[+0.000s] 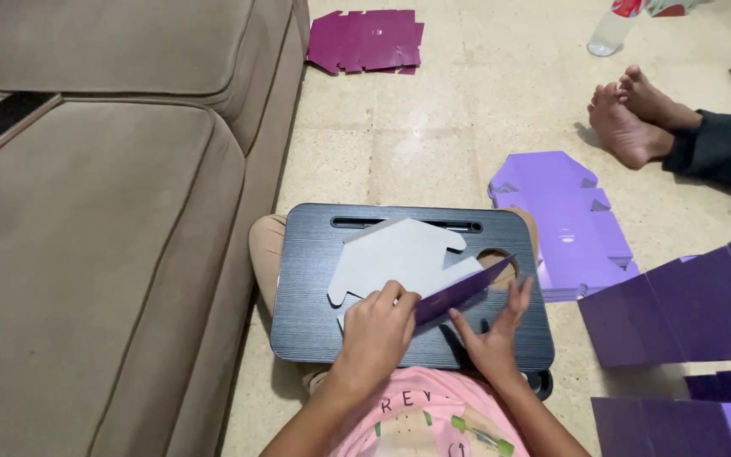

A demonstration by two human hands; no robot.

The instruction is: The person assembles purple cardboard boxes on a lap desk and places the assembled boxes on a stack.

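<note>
The sofa (103, 211) stands at my left; on the floor at my right lie a stack of light purple box blanks (573, 228) and darker purple folded sheets (678, 309). On my lap sits the black lap desk (315, 279), which I use as the firm surface. The flat card blank (399, 258) lies on it, grey side up, its near purple flap (458, 292) raised. My left hand (376, 332), fingers curled, presses the blank down at the crease; my right hand (494, 334), fingers spread and gripping nothing, supports the flap. For a clean fold, I judge I should keep pressure along the crease line.
</note>
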